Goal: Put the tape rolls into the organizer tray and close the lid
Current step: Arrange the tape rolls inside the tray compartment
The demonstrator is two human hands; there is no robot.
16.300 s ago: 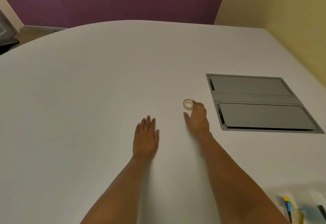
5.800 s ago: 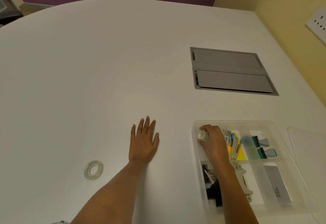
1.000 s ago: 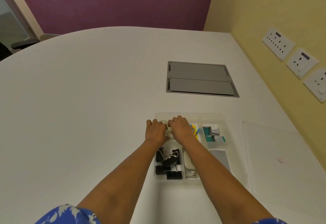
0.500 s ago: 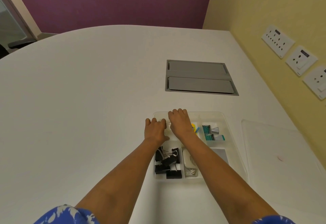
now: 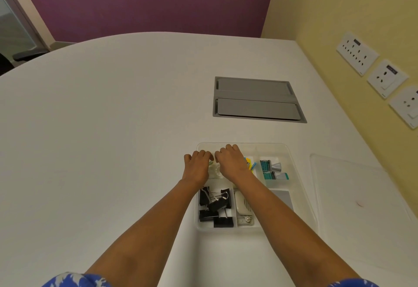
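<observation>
Grip state cannot be told: left hand [image 5: 196, 167] and right hand [image 5: 231, 162], fingers curled, sit side by side over the far-left compartment of the clear plastic organizer tray [image 5: 300, 187], where clear tape rolls [image 5: 215, 171] show between them; transparent flat lid [image 5: 357, 203] lies beside the tray on the white table [image 5: 113, 139]

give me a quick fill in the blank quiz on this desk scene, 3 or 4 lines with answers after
1. Both hands, the left hand and the right hand, are over the far-left compartment of the clear ____.
2. The black binder clips lie in the tray's near-____ compartment.
3. The clear lid lies flat on the table, to the ____ of the tray, so the tray is open.
4. The wall with the power sockets is painted ____.

Missing words: organizer tray; left; right; yellow
</observation>
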